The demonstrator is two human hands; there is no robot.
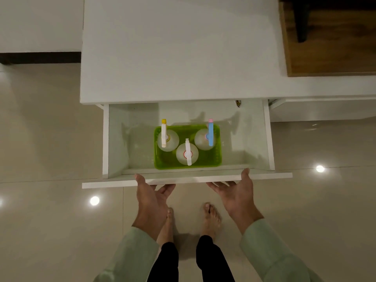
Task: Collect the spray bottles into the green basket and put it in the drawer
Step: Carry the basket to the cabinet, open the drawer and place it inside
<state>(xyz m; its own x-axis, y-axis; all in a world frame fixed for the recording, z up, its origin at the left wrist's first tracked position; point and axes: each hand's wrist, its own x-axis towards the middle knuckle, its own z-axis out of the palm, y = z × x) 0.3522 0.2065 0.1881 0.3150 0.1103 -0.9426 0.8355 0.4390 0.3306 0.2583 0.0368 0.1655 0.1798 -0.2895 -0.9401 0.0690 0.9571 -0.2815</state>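
The green basket [215,157] rests on the floor of the pulled-out white drawer [248,143]. Three clear spray bottles stand upright in it: one with a yellow-tipped white head [164,137], one with a white head [187,152], one with a blue head [209,135]. My left hand [149,197] and my right hand [237,192] are at the drawer's front panel [109,183]. Each thumb lies over its top edge, and the fingers reach under it. Both hands hold the panel.
The drawer belongs to a white cabinet [179,53] that fills the upper middle. A wooden surface [333,43] lies at the upper right. Glossy beige floor tiles [50,231] surround my bare feet [211,216] just below the drawer front.
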